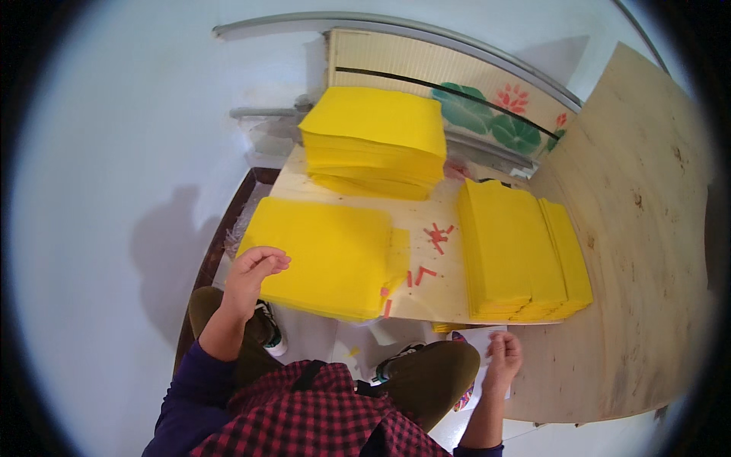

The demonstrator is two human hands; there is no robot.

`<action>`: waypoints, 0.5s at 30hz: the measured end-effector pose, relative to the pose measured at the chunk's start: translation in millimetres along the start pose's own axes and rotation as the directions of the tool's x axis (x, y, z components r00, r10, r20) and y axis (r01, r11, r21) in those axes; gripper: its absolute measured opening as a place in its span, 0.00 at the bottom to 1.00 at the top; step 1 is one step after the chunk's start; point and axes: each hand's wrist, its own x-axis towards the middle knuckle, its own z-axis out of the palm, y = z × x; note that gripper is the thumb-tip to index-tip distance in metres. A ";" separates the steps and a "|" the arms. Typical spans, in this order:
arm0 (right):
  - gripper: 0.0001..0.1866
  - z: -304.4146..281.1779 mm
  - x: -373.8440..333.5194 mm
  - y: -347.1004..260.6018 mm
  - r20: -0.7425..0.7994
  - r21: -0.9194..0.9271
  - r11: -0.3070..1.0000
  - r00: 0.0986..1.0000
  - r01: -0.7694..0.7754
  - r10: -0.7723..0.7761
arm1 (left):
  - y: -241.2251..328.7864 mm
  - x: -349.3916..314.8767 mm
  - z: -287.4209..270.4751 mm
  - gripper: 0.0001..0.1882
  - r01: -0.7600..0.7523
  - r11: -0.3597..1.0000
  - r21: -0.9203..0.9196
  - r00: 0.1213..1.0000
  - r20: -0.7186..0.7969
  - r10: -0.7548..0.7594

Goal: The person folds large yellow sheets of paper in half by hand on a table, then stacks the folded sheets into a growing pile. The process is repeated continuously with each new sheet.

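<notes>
A flat pile of yellow cloth-like sheets (327,255) lies at the table's near left. Over its left edge is my left hand (251,278), thumb and fingers drawn together; whatever they may pinch is too small to make out. My right hand (503,358) is raised just off the table's front edge, right of my knee. Its fingers are curled in a pinch, and their contents, if any, cannot be made out. Small red strips (436,236) are scattered beside the near pile, some touching its right edge.
A taller yellow stack (373,141) stands at the back, and more yellow piles (506,251) lie on the right. A large wooden board (632,228) rises along the right side. Behind the table (438,301) is a panel (381,57) with painted flowers. Under my right hand hangs white printed paper (476,339).
</notes>
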 end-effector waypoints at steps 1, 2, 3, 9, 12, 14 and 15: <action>0.04 12.4 -12.3 -0.5 0.067 -0.012 0.999 0.997 -0.033 0.034 | -3.7 -10.0 -14.4 0.10 0.003 1.000 0.006 0.999 -0.037 -0.003; 0.05 24.7 -24.6 -0.6 0.129 -0.013 0.998 0.990 -0.060 0.061 | -8.5 -20.6 -27.8 0.09 0.009 0.999 0.032 0.998 -0.056 -0.007; 0.05 36.6 -39.0 0.0 0.178 -0.024 0.995 0.979 -0.099 0.102 | -15.3 -33.5 -40.0 0.09 0.027 0.999 0.039 0.999 -0.042 -0.025; 0.06 95.1 -107.8 13.6 0.646 -0.256 0.940 0.684 -0.226 0.340 | -64.2 -128.9 -79.2 0.09 0.031 0.928 0.372 0.992 0.105 -0.075; 0.07 112.6 -130.5 21.0 0.763 -0.313 0.939 0.552 -0.144 0.338 | -79.9 -174.8 -73.2 0.11 0.190 0.943 0.275 0.961 0.145 -0.236; 0.08 118.4 -144.9 21.6 0.802 -0.387 0.920 0.467 -0.069 0.372 | -84.7 -193.2 -69.3 0.12 0.085 0.922 0.377 0.956 0.228 -0.182; 0.08 121.4 -150.7 21.5 0.822 -0.397 0.917 0.429 -0.038 0.374 | -85.5 -198.5 -68.9 0.13 0.045 0.903 0.427 0.946 0.273 -0.177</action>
